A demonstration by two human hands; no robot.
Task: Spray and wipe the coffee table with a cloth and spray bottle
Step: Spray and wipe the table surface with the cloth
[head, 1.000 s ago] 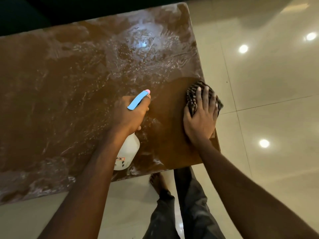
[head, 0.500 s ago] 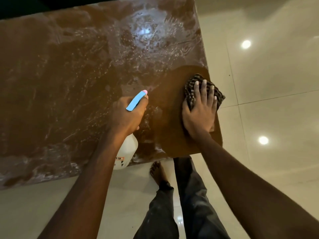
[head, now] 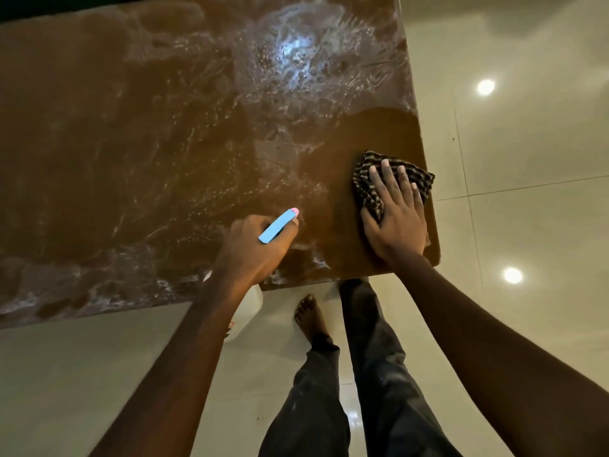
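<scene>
The brown coffee table (head: 138, 153) fills the upper left, its top covered with wet, foamy streaks. Near its right front corner lies a smooth wiped patch. My right hand (head: 395, 222) presses flat on a dark checked cloth (head: 365, 186) there, fingers spread over it. My left hand (head: 255, 249) grips the spray bottle (head: 247, 311) near the front edge; its blue head with a pink tip (head: 278, 225) points up and right. The white bottle body hangs below the table edge, mostly hidden by my forearm.
Glossy cream floor tiles (head: 527, 192) surround the table on the right and front, with ceiling lights reflected in them. My legs in dark trousers and a bare foot (head: 309, 318) stand just before the front edge.
My right hand with the cloth slid a little toward the near right corner along the table's right edge. The view shifted so the table sits higher in frame. The left hand kept its grip.
</scene>
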